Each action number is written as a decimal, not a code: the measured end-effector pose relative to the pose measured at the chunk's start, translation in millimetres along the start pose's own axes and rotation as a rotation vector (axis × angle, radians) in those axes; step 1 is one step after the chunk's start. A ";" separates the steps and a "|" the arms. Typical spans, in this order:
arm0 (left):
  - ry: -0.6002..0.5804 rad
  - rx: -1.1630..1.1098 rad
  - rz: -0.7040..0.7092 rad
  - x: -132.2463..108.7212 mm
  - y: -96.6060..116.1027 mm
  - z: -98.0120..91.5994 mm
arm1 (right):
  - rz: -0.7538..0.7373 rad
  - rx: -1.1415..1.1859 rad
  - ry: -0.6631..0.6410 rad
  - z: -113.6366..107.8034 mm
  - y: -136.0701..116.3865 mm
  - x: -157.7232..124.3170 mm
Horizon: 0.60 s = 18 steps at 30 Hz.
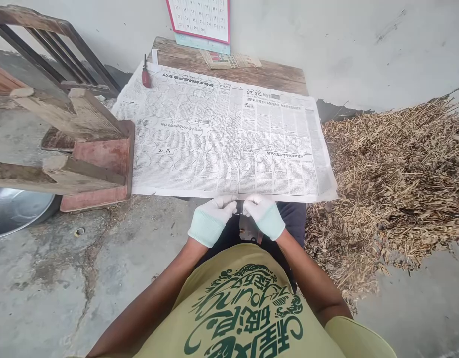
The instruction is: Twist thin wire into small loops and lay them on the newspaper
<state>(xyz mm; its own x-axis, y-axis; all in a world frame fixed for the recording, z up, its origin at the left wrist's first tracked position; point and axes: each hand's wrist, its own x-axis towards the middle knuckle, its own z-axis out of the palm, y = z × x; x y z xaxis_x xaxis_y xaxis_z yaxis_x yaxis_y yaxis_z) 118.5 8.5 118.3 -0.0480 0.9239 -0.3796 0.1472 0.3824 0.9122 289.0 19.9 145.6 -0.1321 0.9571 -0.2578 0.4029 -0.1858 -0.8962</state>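
Two gloved hands [219,213] [263,211] close together

Beyond the grip and slightly to its left, a calendar [199,20] with a red border is against the pale wall [344,44]. To the right of the grip lies a heap of dry stalks [397,184]. Far to the left are a metal basin [21,211] and, further beyond, a wooden chair back [39,21].

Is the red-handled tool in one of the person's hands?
No, the red-handled tool lies on the newspaper, apart from the left hand and right hand.
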 end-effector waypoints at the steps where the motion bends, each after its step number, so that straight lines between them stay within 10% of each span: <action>1: -0.011 -0.012 0.015 0.4 -0.3 -0.5 | 0.009 0.000 -0.004 0.1 -0.1 0.6; 18: -0.069 -0.047 0.014 -14.5 21.4 -9.5 | 0.074 0.360 -0.045 -0.8 -14.2 7.7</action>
<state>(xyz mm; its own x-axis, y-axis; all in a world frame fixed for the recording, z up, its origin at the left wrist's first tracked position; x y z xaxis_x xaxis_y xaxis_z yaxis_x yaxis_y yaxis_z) 113.0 3.5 144.8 0.0226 0.9269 -0.3747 0.1003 0.3708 0.9233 283.0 30.1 156.6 -0.1576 0.9288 -0.3354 0.0698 -0.3283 -0.9420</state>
